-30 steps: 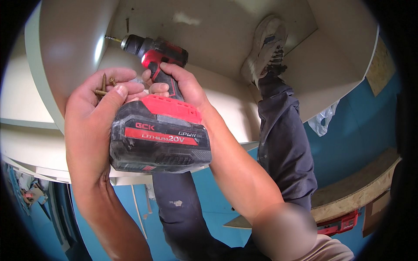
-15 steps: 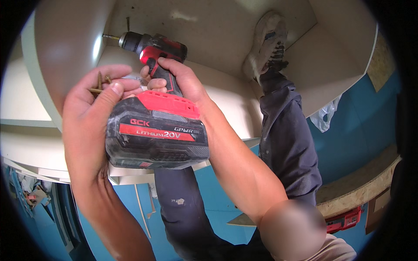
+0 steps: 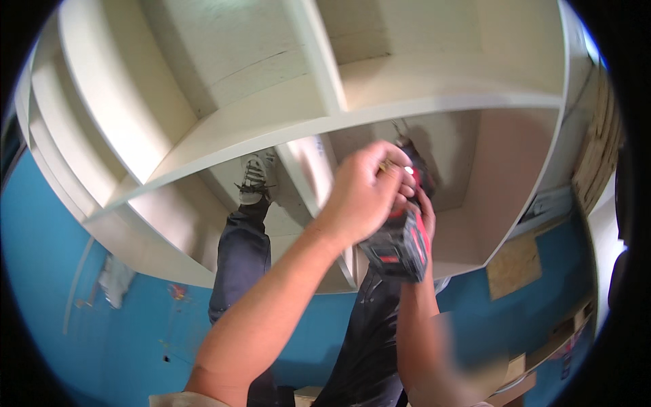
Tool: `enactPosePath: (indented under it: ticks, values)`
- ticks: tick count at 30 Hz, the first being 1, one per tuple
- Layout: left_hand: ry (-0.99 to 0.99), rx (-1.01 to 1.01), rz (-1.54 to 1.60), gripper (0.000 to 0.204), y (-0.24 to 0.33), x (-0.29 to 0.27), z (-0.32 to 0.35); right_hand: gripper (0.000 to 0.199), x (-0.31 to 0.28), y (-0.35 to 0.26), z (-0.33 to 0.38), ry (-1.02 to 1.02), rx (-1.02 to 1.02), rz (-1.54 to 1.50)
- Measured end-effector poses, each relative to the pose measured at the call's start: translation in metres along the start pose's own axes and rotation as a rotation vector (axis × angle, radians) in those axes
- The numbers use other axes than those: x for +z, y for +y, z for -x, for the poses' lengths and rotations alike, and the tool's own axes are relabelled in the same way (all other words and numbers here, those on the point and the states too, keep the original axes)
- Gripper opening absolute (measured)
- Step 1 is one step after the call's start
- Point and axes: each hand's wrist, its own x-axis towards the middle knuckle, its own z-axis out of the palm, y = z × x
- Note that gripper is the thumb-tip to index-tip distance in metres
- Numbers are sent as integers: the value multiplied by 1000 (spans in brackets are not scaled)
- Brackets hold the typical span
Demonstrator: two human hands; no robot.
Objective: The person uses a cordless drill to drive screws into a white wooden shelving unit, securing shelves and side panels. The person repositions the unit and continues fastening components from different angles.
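Observation:
My right hand (image 3: 426, 216) is wrapped round the grip of a black and red cordless drill (image 3: 399, 249). The drill's battery faces me, and its front end points away into the lower right compartment, near the back panel. Close against the drill, my left hand (image 3: 359, 193) is closed with its fingertips pinched together. Between them shows a bit of the brass-coloured screws (image 3: 385, 165), mostly hidden by the fingers. Blur hides the exact tip of the bit, and I cannot tell whether it touches anything.
A white cabinet frame (image 3: 325, 125) with several compartments surrounds my hands. My shoe (image 3: 254, 178) stands inside the compartment to the left, past an upright divider (image 3: 305, 180). A chipboard piece (image 3: 514, 266) lies at the right on the blue floor (image 3: 163, 325).
The view has swung, with the drill and both hands now further right, in another compartment. The drill has turned from pointing left to pointing away from me. My left fingers have closed more.

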Motion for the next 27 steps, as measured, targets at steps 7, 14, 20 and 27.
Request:
enactPosePath:
  ticks: [7, 14, 20, 27]
  values:
    - [120, 118, -41, 40, -33, 2, -22, 40, 11, 0, 98, 355, -328, 521]
    - [430, -125, -489, 31, -77, 0, -105, 29, 13, 43, 117, 612, -565, 754]
    - [942, 352, -1064, 46, -126, -76, -188, 33, 4, 38, 105, 434, -553, 796]
    - [602, 458, -1642, 35, -114, -178, -233, 37, -20, 31, 115, 480, -540, 1008]
